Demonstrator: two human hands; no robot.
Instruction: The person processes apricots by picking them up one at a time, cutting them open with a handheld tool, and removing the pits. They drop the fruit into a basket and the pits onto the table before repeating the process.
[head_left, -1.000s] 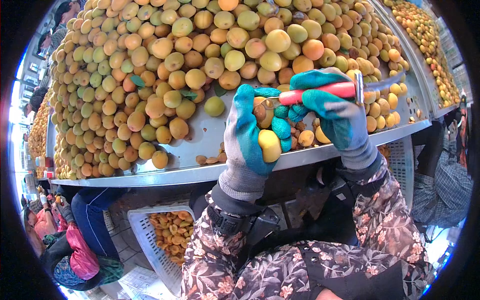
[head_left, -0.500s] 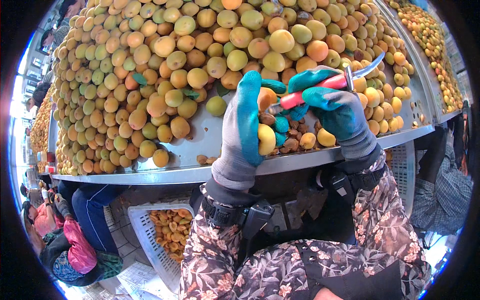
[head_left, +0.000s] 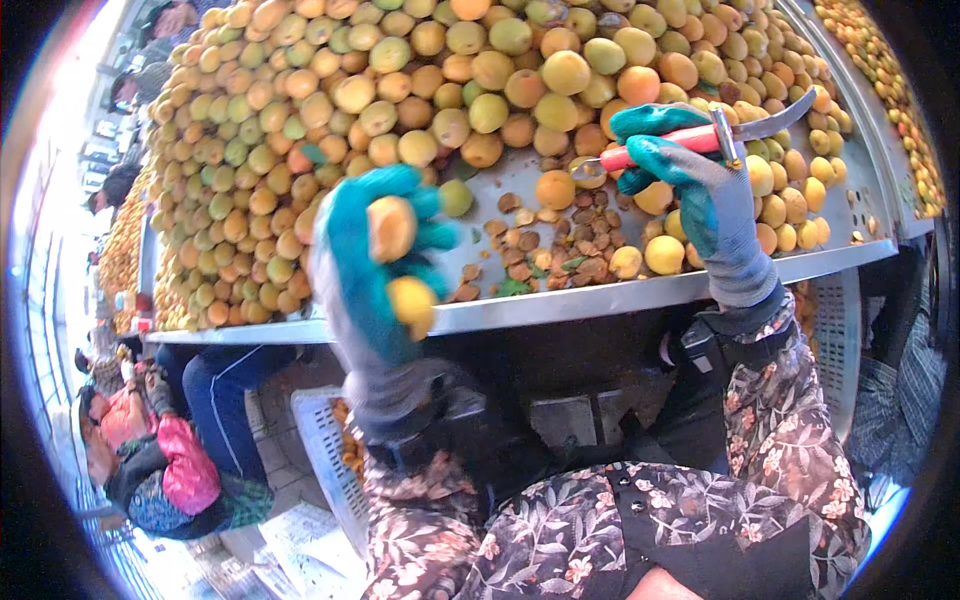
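Note:
My left hand, in a grey glove with a teal coating, is blurred over the front edge of the metal table. It is closed round two pieces of apricot, an orange one and a yellow one; whether they are whole or halved I cannot tell. My right hand, gloved alike, grips the red handle of a curved knife. Its blade points to the far right, and a small metal tip shows at the handle's left end. Brown apricot pits lie on the table between my hands, beside several loose apricots.
A big heap of apricots covers the table, whose metal rim runs in front of me. Below it stands a white perforated crate with cut orange fruit, and another crate stands at the right. People sit at the left.
My left hand has swung left and toward me with the fruit, away from the knife. My right hand has shifted slightly right, still holding the knife. The pits are now more exposed.

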